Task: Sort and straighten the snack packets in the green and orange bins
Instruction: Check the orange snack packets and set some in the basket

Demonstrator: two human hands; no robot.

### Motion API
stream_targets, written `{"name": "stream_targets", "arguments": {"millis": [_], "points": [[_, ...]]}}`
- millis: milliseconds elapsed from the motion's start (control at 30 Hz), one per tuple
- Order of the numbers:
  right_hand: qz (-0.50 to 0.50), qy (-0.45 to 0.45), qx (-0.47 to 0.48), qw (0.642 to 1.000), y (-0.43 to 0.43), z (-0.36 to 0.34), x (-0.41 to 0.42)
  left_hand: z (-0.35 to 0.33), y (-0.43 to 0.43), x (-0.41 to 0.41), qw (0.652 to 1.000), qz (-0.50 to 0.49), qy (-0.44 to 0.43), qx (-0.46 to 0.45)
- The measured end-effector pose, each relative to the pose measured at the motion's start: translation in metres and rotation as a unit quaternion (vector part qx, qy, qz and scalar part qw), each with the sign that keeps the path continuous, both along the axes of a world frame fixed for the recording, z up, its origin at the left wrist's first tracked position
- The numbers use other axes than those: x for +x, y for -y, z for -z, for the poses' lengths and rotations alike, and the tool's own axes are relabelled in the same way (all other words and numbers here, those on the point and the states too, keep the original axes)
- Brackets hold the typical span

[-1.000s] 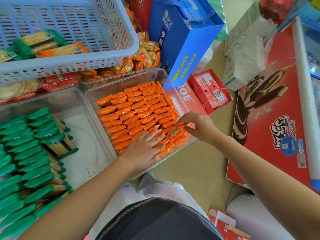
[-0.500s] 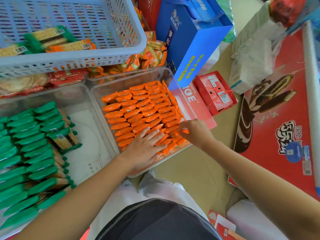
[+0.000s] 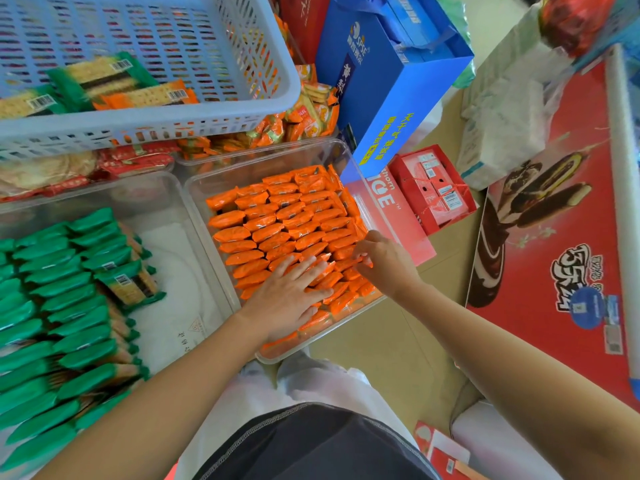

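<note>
A clear bin (image 3: pixel 194 188) in the middle holds several rows of orange snack packets (image 3: pixel 277 216). My left hand (image 3: pixel 291 296) lies flat, fingers straight, on the near rows of those packets. My right hand (image 3: pixel 384 261) is at the bin's right side and pinches one orange packet (image 3: pixel 353 263) between thumb and fingers. Left of it, a second clear bin (image 3: pixel 162 188) holds rows of green snack packets (image 3: pixel 69 306), with one green packet (image 3: pixel 130 284) lying face up beside the rows.
A pale blue basket (image 3: pixel 207 116) with a few green and orange packets hangs over the far bins. Further bins of snacks sit behind. A blue gift bag (image 3: pixel 391 84), red cartons (image 3: pixel 433 192) and a large red box (image 3: pixel 554 237) crowd the right.
My right hand has lowered its orange packet into the right-hand rows. My left hand has stayed flat on the near packets. The camera has shifted slightly.
</note>
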State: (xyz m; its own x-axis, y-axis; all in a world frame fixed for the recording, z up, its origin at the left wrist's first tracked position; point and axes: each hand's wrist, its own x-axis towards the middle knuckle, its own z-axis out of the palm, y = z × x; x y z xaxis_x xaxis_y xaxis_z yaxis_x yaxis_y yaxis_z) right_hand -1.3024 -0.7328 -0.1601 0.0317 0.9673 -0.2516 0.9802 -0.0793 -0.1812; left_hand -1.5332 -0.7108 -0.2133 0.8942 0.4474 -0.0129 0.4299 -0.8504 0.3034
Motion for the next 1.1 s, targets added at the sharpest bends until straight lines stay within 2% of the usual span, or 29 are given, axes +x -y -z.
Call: {"name": "stream_targets", "arguments": {"millis": [100, 233, 333, 500, 800, 900, 1100], "points": [[-0.026, 0.053, 0.04, 0.997, -0.001, 0.004, -0.006, 0.0, 0.0, -0.001, 1.0, -0.003, -0.001, -0.004], [-0.087, 0.056, 0.086, 0.991, 0.002, 0.007, -0.007, 0.002, 0.0, -0.002, 1.0, 0.0, 0.003, -0.014], [-0.108, 0.039, 0.088, 0.989, 0.002, 0.01, -0.002, 0.001, 0.0, -0.002, 1.0, 0.002, -0.004, -0.02], [-0.134, 0.093, 0.087, 0.983, -0.003, 0.02, -0.005, 0.0, -0.001, -0.003, 1.0, 0.0, 0.004, -0.027], [-0.134, -0.023, 0.022, 0.99, -0.001, 0.011, 0.009, -0.004, -0.001, -0.003, 0.999, 0.002, -0.004, -0.039], [-0.105, -0.094, -0.01, 0.99, -0.005, 0.006, 0.022, -0.004, -0.002, -0.002, 0.999, 0.002, -0.007, -0.047], [-0.017, -0.197, 0.043, 0.979, 0.005, -0.003, 0.03, -0.008, -0.004, -0.002, 0.998, 0.008, -0.025, -0.064]]}}
